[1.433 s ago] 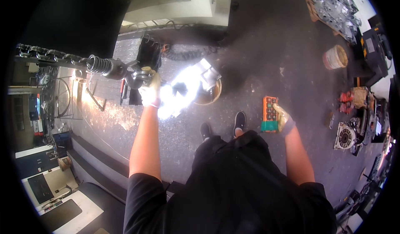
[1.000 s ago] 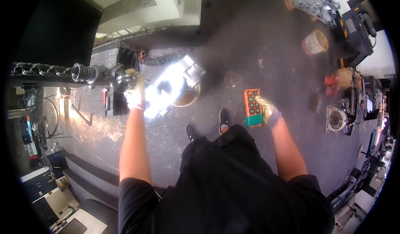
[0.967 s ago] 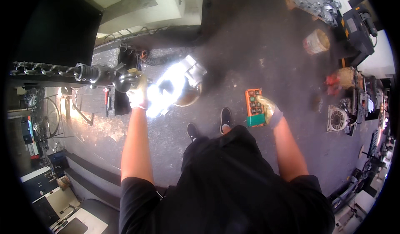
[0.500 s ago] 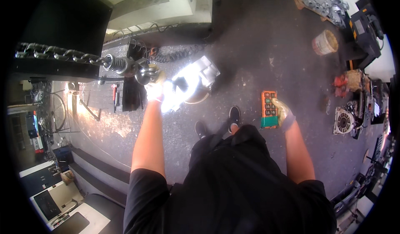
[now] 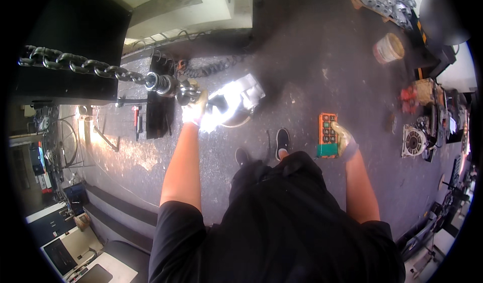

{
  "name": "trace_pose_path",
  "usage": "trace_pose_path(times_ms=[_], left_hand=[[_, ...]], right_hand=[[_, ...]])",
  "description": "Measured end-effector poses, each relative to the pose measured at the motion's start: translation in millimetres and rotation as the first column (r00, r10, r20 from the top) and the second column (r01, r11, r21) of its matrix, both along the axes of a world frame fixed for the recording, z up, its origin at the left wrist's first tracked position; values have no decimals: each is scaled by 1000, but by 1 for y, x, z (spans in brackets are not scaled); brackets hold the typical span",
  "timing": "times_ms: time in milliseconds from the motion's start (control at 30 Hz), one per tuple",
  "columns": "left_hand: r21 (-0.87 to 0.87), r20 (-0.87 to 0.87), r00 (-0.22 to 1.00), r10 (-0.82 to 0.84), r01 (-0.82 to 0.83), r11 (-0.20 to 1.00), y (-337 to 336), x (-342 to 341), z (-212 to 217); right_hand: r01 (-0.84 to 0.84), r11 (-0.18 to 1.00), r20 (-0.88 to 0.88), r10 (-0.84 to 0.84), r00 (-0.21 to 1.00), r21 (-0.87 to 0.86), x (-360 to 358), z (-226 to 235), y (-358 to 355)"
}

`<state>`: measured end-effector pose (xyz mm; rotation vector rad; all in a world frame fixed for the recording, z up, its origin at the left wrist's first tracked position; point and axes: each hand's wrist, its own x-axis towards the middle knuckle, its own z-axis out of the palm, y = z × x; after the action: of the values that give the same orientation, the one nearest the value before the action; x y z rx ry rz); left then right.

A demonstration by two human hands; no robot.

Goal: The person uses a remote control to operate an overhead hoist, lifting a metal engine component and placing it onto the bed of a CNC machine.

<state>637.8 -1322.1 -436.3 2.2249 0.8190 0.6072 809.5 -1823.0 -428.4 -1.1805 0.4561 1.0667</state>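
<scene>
A person stood on a dark concrete floor (image 5: 312,71), seen from above through a head-worn fisheye camera. The landmark was a heavy steel chain (image 5: 75,65) that ran in from the upper left, its long axis slanting slightly downward to the right and ending in a ribbed swivel and hook (image 5: 168,85).

The left hand (image 5: 195,107), in a pale work glove, was closed around the lower end of that hook, right at the chain's right-hand tip, with the bare forearm reaching up to it from the body below. Just right of the chain's end, touching or nearly touching the gloved hand, lay a bright metal casting (image 5: 236,99), washed out by glare, so its shape was hard to tell. It seemed to rest on a round pale thing on the floor, though the glare hid the contact.

The right hand (image 5: 344,139), also gloved, was far to the right of the chain, well apart from the casting, and was wrapped around the edge of an orange button box (image 5: 327,134) with rows of keys and a green base. The left hand was therefore much the nearer to the hook and casting.

Below the chain's end, the person's two dark shoes (image 5: 282,142) stood on the floor. Left of the hook lay a black slab with a red-handled tool (image 5: 136,122) beside it. Far right of the chain sat a pale bucket (image 5: 387,49) and a clutter of machine parts (image 5: 417,142). Nothing stood between the hook and the casting.
</scene>
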Motion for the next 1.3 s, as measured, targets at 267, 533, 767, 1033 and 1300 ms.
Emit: trace_pose_path(times_ms=[267,533,767,1033,1300], left_hand=[[-157,-72,997,-18,6,988,-5,14,-10],[-142,-137,987,-82,63,988,10,8,-71],[-85,-73,986,-150,144,986,2,21,-105],[-303,-40,988,-152,133,944,-56,26,-68],[2,-277,960,-32,34,999,-83,35,-76]], right_hand=[[4,1000,-24,-5,1000,-26,1,11,6],[21,1000,-50,-20,999,22,-2,4,-5],[-44,999,-50,46,998,29,0,8,-5],[74,996,-19,-75,997,-54,-3,7,-2],[81,996,7,-81,997,-29,-9,3,-3]])
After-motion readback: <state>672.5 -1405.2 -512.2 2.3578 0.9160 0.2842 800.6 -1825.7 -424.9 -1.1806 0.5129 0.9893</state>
